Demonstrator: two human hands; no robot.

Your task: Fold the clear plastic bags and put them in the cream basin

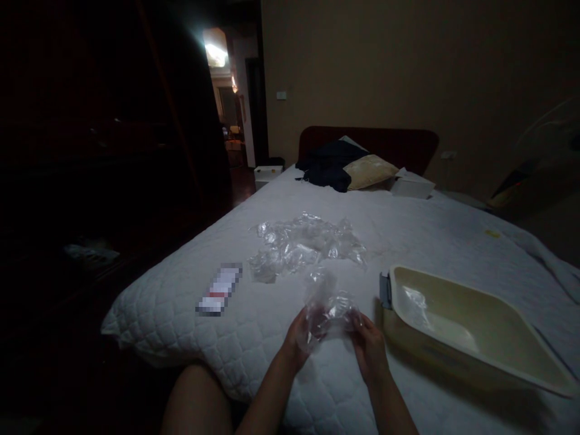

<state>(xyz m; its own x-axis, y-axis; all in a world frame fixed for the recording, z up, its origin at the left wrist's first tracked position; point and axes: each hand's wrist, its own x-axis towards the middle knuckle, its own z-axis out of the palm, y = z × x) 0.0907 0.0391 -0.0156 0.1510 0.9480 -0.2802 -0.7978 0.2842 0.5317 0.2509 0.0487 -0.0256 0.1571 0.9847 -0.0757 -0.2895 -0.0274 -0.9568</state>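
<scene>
Between my two hands is a crumpled clear plastic bag (pixel 333 308), lifted just above the near part of the bed. My left hand (pixel 299 338) grips its left side, the fingers partly covered by the film. On the other side my right hand (pixel 370 344) pinches the bag's edge between thumb and fingers. A spread-out heap of clear plastic bags (pixel 308 241) lies on the quilted white bed cover just beyond. Right of my hands stands a cream plastic bin (pixel 453 326) with a grey latch on its rim.
A blurred-out phone-shaped object (pixel 220 290) lies on the bed cover (pixel 181 302) at left. Near the headboard (pixel 412 142) are dark clothing (pixel 328 163), a tan pillow (pixel 369 172) and a white box (pixel 412 184). My knee (pixel 194 402) is at the bed's front edge.
</scene>
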